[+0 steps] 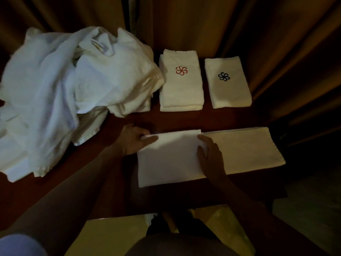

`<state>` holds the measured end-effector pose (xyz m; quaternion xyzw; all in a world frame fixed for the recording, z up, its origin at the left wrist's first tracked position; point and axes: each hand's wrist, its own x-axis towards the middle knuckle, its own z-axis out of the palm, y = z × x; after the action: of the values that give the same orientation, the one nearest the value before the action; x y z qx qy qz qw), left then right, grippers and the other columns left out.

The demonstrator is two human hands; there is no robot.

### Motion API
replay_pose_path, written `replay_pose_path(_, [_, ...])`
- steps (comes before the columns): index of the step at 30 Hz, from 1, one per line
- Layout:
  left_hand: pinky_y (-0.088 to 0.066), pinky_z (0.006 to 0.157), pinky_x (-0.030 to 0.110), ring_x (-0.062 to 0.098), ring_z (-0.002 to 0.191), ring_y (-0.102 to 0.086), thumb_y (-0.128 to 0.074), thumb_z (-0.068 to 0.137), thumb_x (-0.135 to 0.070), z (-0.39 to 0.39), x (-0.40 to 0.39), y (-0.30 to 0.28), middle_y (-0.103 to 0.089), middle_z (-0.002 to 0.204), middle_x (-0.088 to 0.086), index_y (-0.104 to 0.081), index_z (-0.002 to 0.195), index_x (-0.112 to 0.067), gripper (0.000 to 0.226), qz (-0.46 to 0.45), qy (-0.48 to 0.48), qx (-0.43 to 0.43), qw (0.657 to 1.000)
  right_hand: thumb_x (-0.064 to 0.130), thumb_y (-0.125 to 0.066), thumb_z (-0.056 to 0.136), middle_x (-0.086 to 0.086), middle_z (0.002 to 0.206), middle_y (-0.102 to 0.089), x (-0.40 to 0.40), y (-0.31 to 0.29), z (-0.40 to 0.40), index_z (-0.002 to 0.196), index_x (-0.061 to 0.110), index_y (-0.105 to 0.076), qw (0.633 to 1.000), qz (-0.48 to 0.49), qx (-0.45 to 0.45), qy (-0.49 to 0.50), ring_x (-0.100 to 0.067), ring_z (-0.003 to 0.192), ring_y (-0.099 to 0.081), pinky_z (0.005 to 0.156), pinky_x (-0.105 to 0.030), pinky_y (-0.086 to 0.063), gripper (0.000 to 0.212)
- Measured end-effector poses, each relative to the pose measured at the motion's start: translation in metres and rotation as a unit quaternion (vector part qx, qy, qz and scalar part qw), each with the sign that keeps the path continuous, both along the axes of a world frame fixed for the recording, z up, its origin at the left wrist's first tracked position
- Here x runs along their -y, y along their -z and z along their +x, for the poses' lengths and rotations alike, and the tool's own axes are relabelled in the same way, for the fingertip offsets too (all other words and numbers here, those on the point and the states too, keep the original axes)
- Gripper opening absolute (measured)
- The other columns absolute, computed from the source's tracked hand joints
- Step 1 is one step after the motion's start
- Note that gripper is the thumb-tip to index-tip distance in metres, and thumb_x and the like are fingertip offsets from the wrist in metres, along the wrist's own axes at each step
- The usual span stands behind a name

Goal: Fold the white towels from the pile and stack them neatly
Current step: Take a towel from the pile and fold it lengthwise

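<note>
Towel [171,163] lies half-folded, white, flat under both hands' fingers [203,145].

Towel pile [60,93] left, two folded stacks [181,84] [227,82] behind the half-folded towel [169,159]

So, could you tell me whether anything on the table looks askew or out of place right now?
Only mildly. The red-logo stack is uneven: its top towel sits slightly off the one beneath, whose edges show along the left and near sides. The unfolded pile sprawls loosely and touches that stack. The blue-logo towel looks square.
</note>
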<state>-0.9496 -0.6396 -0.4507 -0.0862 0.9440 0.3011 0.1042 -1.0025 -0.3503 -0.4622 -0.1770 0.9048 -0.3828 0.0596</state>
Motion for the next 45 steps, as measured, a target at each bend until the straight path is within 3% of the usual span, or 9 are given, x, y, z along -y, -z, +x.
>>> replay_pose_path(3, [-0.027, 0.106, 0.039, 0.021, 0.099, -0.062, -0.026, 0.081, -0.075, 0.009, -0.013, 0.012, -0.067, 0.086, -0.007, -0.068, 0.094, -0.030, 0.063, -0.121, -0.009, -0.057, 0.991, 0.027, -0.043, 0.094, -0.007, 0.125, -0.062, -0.001, 0.004, 0.003, 0.134, 0.012, -0.054, 0.999, 0.050, -0.011, 0.006, -0.025, 0.109, -0.056, 0.096, -0.040, -0.045, 0.044])
replay_pose_path(8, [-0.036, 0.089, 0.041, 0.029, 0.094, -0.061, -0.036, 0.084, -0.074, 0.014, -0.035, 0.021, -0.069, 0.096, 0.003, -0.062, 0.112, -0.023, 0.063, -0.229, -0.060, -0.081, 0.968, 0.018, -0.050, 0.095, -0.010, 0.121, -0.065, -0.005, 0.009, 0.003, 0.134, 0.011, -0.056, 0.994, 0.096, -0.046, 0.005, -0.028, 0.108, -0.058, 0.089, -0.040, -0.050, 0.041])
replay_pose_path(17, [-0.039, 0.077, 0.042, 0.034, 0.088, -0.057, -0.037, 0.089, -0.067, 0.017, -0.051, 0.024, -0.067, 0.098, 0.013, -0.062, 0.108, -0.012, 0.064, -0.289, -0.107, -0.079, 0.948, 0.017, -0.053, 0.092, -0.017, 0.107, -0.069, -0.007, 0.012, -0.002, 0.127, 0.005, -0.061, 0.990, 0.109, -0.093, -0.004, -0.037, 0.097, -0.064, 0.078, -0.047, -0.056, 0.038])
replay_pose_path(22, [-0.043, 0.087, 0.049, 0.037, 0.119, -0.046, -0.060, 0.085, -0.057, 0.014, -0.081, 0.002, -0.048, 0.135, 0.013, -0.048, 0.136, -0.015, 0.067, -0.281, -0.161, -0.054, 0.945, 0.005, -0.061, 0.091, -0.020, 0.113, -0.067, -0.007, 0.020, -0.007, 0.128, 0.001, -0.060, 0.989, 0.108, -0.101, -0.005, -0.041, 0.103, -0.060, 0.083, -0.051, -0.054, 0.037])
replay_pose_path(26, [-0.033, 0.105, 0.055, 0.035, 0.145, -0.018, -0.034, 0.094, -0.064, 0.026, -0.107, 0.012, -0.023, 0.159, 0.011, -0.030, 0.151, -0.025, 0.068, -0.213, -0.193, 0.020, 0.958, 0.010, -0.054, 0.095, -0.019, 0.124, -0.063, -0.009, 0.019, -0.012, 0.132, 0.003, -0.057, 0.990, 0.116, -0.075, -0.017, -0.041, 0.113, -0.055, 0.095, -0.049, -0.048, 0.037])
replay_pose_path(30, [-0.027, 0.111, 0.054, 0.035, 0.149, -0.011, -0.029, 0.097, -0.062, 0.033, -0.114, 0.026, -0.017, 0.163, 0.012, -0.025, 0.155, -0.024, 0.069, -0.223, -0.219, -0.009, 0.950, 0.018, -0.046, 0.097, -0.019, 0.126, -0.062, -0.010, 0.021, -0.013, 0.133, 0.004, -0.057, 0.988, 0.127, -0.079, -0.033, -0.040, 0.117, -0.052, 0.099, -0.049, -0.044, 0.040])
replay_pose_path(37, [-0.018, 0.119, 0.053, 0.037, 0.151, -0.004, -0.023, 0.098, -0.054, 0.030, -0.118, 0.023, -0.011, 0.164, 0.014, -0.022, 0.156, -0.017, 0.069, -0.265, -0.213, 0.001, 0.940, 0.020, -0.059, 0.094, -0.019, 0.113, -0.061, -0.012, 0.039, -0.015, 0.130, 0.012, -0.061, 0.958, 0.238, -0.153, -0.038, -0.041, 0.110, -0.054, 0.089, -0.047, -0.049, 0.037])
replay_pose_path(41, [-0.018, 0.118, 0.054, 0.038, 0.151, -0.005, -0.031, 0.099, -0.054, 0.026, -0.169, 0.014, -0.010, 0.164, 0.015, -0.019, 0.157, -0.022, 0.068, -0.224, -0.125, -0.080, 0.963, 0.025, -0.049, 0.095, -0.020, 0.110, -0.059, -0.013, 0.031, -0.012, 0.125, 0.006, -0.062, 0.983, 0.103, -0.144, -0.035, -0.034, 0.105, -0.048, 0.090, -0.044, -0.043, 0.039])
replay_pose_path(45, [-0.019, 0.117, 0.052, 0.037, 0.151, -0.009, -0.021, 0.099, -0.059, 0.009, -0.223, 0.015, -0.012, 0.164, 0.013, -0.017, 0.157, -0.024, 0.068, -0.176, -0.054, -0.096, 0.978, 0.027, -0.053, 0.092, -0.017, 0.116, -0.059, -0.057, 0.002, -0.041, 0.126, 0.001, -0.059, 0.995, -0.065, -0.061, 0.045, -0.020, 0.104, -0.053, 0.094, -0.018, -0.035, 0.043])
